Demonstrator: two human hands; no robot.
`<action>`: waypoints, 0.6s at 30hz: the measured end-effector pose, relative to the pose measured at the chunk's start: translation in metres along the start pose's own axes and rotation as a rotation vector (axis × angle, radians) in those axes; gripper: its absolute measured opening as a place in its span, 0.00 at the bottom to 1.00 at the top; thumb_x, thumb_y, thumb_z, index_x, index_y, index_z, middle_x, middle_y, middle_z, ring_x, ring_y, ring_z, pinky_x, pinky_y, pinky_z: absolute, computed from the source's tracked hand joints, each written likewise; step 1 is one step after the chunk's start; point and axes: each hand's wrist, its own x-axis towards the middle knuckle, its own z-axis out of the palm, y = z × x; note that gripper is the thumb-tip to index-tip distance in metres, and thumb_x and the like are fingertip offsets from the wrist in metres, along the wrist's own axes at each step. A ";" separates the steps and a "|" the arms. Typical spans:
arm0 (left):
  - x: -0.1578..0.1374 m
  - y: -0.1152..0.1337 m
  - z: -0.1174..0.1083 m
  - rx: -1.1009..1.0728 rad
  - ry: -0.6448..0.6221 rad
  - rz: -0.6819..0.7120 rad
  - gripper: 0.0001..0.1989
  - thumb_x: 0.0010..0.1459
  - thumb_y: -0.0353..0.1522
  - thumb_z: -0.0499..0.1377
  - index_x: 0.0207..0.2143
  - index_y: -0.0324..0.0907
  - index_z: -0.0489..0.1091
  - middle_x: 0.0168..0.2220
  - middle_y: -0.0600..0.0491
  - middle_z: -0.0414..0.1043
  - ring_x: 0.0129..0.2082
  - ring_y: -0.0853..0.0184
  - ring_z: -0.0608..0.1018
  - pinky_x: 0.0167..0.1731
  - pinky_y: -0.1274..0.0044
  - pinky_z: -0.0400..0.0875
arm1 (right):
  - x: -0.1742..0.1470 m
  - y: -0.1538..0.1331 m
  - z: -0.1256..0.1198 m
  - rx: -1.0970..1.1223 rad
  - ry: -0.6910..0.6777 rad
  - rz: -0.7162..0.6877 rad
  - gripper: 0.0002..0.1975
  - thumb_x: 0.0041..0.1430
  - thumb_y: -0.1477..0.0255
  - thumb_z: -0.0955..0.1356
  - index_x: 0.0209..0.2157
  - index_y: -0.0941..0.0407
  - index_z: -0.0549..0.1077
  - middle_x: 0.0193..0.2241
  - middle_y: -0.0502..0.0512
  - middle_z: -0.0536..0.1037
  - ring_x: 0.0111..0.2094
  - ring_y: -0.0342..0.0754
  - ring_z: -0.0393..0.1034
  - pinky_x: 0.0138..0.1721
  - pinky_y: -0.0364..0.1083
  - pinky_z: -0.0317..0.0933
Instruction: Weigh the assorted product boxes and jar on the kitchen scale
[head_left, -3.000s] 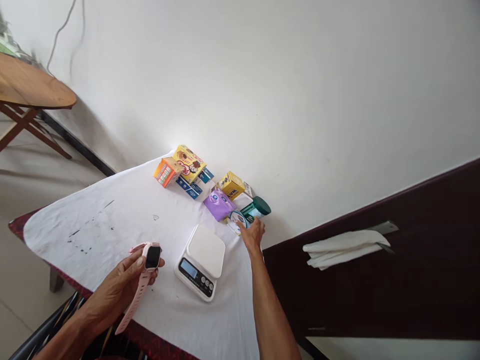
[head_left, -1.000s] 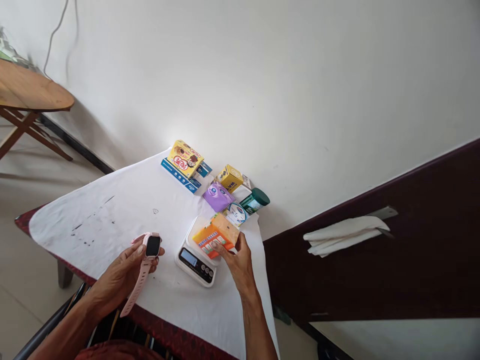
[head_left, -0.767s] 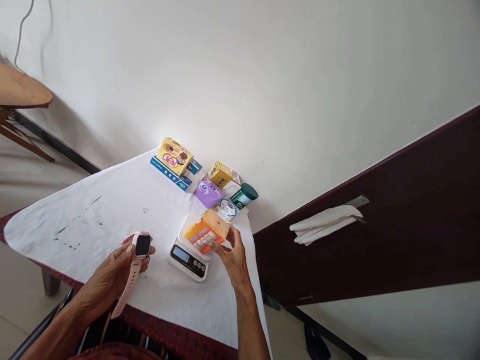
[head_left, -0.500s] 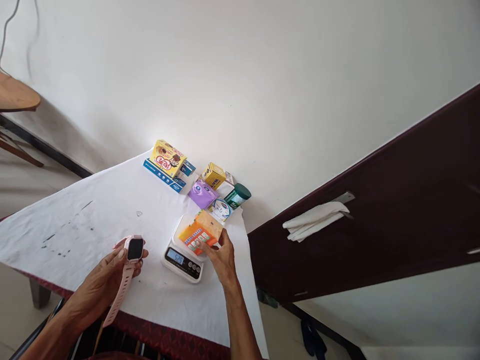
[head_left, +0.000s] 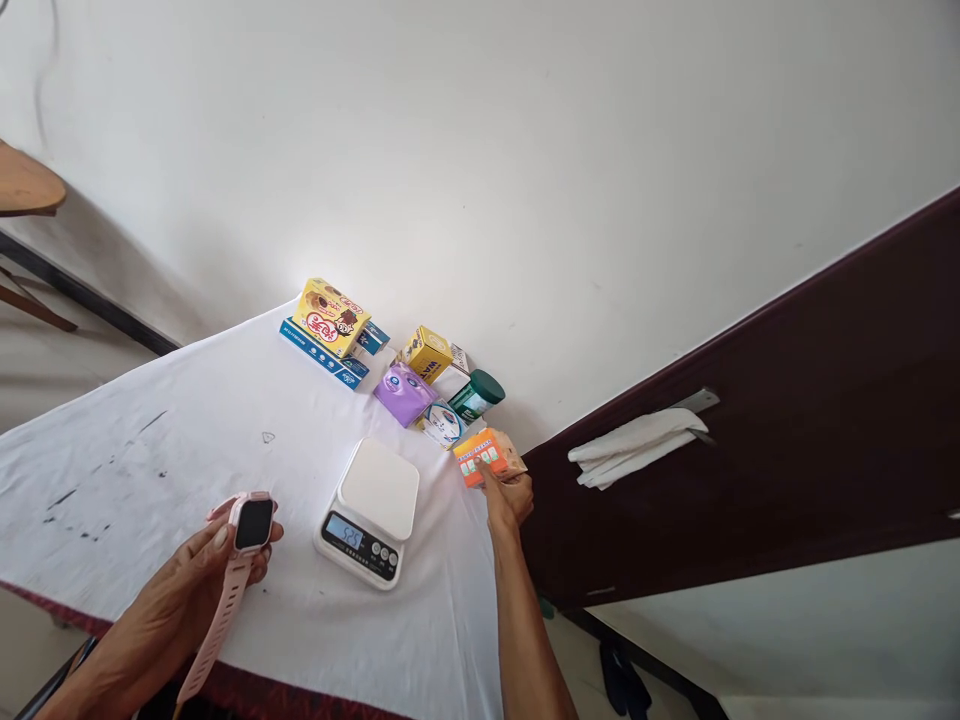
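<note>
My left hand (head_left: pixel 199 570) grips a pink smartwatch (head_left: pixel 253 523) by its case, the dark screen facing up and one strap hanging down. My right hand (head_left: pixel 510 498) holds an orange printed packet (head_left: pixel 480 457) at the table's right edge, thumb on its front. Between the hands sits a white kitchen scale (head_left: pixel 379 487) with a bare platform. Its lit display (head_left: pixel 344 533) seems to read 525. Just beyond the packet lie a small white-and-blue pack (head_left: pixel 442 424) and a jar with a green lid (head_left: pixel 478 394).
A purple packet (head_left: pixel 405 394), a yellow box (head_left: pixel 427 352) and a larger yellow box (head_left: pixel 330 317) on a blue box (head_left: pixel 319 357) stand near the wall. A white cloth (head_left: pixel 637 445) hangs on the dark door's handle (head_left: pixel 701 400). A wooden stool (head_left: pixel 30 182) is at far left.
My right hand has lifted the orange packet off the scale and carried it right. The smartwatch in my left hand has shifted slightly down and left in view.
</note>
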 end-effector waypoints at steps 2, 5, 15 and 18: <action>0.001 -0.001 0.001 -0.009 0.023 0.000 0.29 0.49 0.45 0.76 0.50 0.42 0.79 0.42 0.45 0.83 0.35 0.62 0.78 0.40 0.74 0.76 | 0.015 -0.004 0.019 -0.050 0.026 0.062 0.29 0.38 0.56 0.80 0.38 0.55 0.71 0.36 0.68 0.82 0.45 0.68 0.78 0.44 0.57 0.71; 0.002 -0.002 0.005 -0.020 0.082 0.011 0.30 0.48 0.47 0.76 0.51 0.43 0.79 0.41 0.46 0.83 0.37 0.60 0.78 0.40 0.73 0.76 | 0.029 -0.010 0.044 -0.096 0.044 0.127 0.29 0.38 0.58 0.80 0.40 0.56 0.71 0.40 0.73 0.82 0.48 0.70 0.77 0.45 0.57 0.70; 0.021 -0.012 -0.016 -0.050 -0.022 -0.005 0.25 0.49 0.47 0.75 0.45 0.42 0.82 0.38 0.45 0.81 0.32 0.63 0.75 0.35 0.74 0.74 | 0.034 -0.010 0.062 -0.153 0.001 0.018 0.34 0.41 0.55 0.78 0.46 0.59 0.71 0.45 0.76 0.80 0.50 0.71 0.75 0.46 0.57 0.71; 0.023 -0.014 -0.016 -0.079 -0.068 0.011 0.24 0.49 0.47 0.75 0.44 0.43 0.82 0.36 0.47 0.80 0.29 0.65 0.73 0.31 0.75 0.71 | 0.022 -0.017 0.048 -0.154 -0.001 -0.131 0.30 0.46 0.55 0.76 0.47 0.58 0.72 0.45 0.73 0.79 0.54 0.73 0.72 0.48 0.59 0.70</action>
